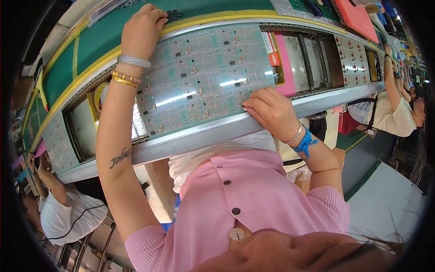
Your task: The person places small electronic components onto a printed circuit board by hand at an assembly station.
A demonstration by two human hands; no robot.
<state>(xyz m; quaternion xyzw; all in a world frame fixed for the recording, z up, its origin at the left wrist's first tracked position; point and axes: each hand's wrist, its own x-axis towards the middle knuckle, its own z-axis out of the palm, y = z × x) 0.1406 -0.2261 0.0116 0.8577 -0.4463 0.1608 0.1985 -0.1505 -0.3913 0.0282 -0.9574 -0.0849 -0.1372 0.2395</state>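
A large pale grey-green circuit board panel [210, 72] lies flat on the rail line in front of me. Small resistors and black parts stand on it in repeating groups. My left hand [144, 28] reaches past the panel's far left corner to the green mat, beside several small black components [174, 15]. Its fingers are bent and pressed together; whatever sits between the tips is hidden. Over the panel's near right corner, my right hand [270, 111] is closed with thumb and fingers drawn together. I cannot make out what, if anything, it pinches.
Metal rails [199, 131] border the line at the near side. A second panel with red parts [353, 61] is farther right, another panel [62, 144] at the left. A pink foam sheet [357, 20] lies back right. Co-workers sit on both sides, one in a white shirt [72, 213].
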